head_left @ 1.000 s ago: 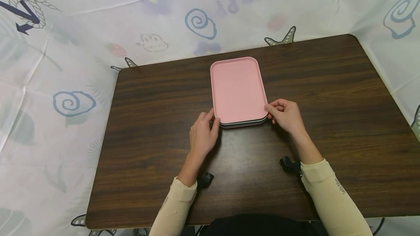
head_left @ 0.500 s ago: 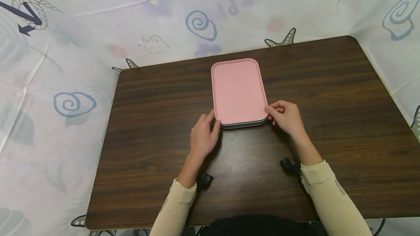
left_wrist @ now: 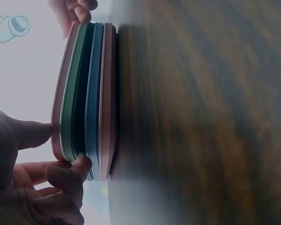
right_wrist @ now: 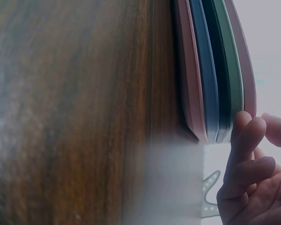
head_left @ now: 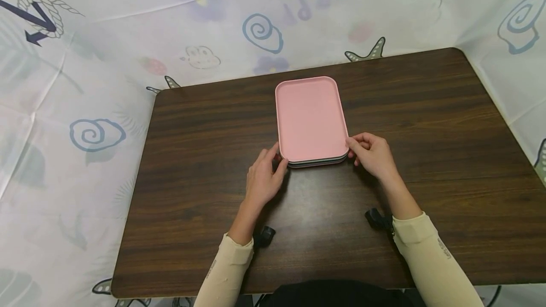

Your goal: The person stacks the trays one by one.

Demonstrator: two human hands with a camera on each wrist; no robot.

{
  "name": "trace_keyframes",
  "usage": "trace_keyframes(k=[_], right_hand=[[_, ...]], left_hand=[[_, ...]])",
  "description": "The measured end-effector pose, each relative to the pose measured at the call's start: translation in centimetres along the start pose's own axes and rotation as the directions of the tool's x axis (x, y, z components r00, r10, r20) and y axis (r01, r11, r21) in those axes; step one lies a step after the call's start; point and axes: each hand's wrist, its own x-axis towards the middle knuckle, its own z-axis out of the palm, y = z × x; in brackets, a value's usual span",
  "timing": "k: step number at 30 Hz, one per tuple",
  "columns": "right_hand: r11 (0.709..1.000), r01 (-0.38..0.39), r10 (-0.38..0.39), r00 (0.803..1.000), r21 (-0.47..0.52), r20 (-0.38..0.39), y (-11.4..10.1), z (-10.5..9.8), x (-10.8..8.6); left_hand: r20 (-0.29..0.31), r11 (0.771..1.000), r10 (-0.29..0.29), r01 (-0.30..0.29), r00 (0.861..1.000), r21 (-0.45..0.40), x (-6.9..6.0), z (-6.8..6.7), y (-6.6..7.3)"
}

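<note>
A pink rectangular tray (head_left: 313,120) lies on top of a neat stack of several trays on the table. Under it the left wrist view shows a green tray (left_wrist: 71,103), a darker layer, a blue tray (left_wrist: 94,103) and another pink tray (left_wrist: 107,103) at the bottom. My left hand (head_left: 263,176) holds the top tray's near left corner, thumb at its front rim and fingers along the side. At the near right corner, my right hand (head_left: 375,155) pinches the top tray's edge, thumb on the rim and fingertips (right_wrist: 243,119) against the side.
The dark wood-grain table (head_left: 196,193) reaches out on both sides of the stack. A patterned white curtain (head_left: 153,27) hangs around its back and sides. Black wrist cameras (head_left: 265,237) sit by the sleeves.
Both hands keep their hold at the near corners and the stack stays put. Only a slight shift of the whole head view shows.
</note>
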Motion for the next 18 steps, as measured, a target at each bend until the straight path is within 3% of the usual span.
trace_keyframes(k=[9,18], right_hand=[[0.999,0.001,0.001,0.999,-0.051,0.036,-0.1,-0.3,-0.5],[0.995,0.031,-0.025,0.998,-0.095,0.061,0.1,-1.0,-1.5]], left_hand=[[0.027,1.000,0.009,-0.009,1.000,-0.022,-0.6,0.0,-0.3],[0.032,1.000,-0.020,0.020,0.999,0.008,-1.5,-1.5,-1.0]])
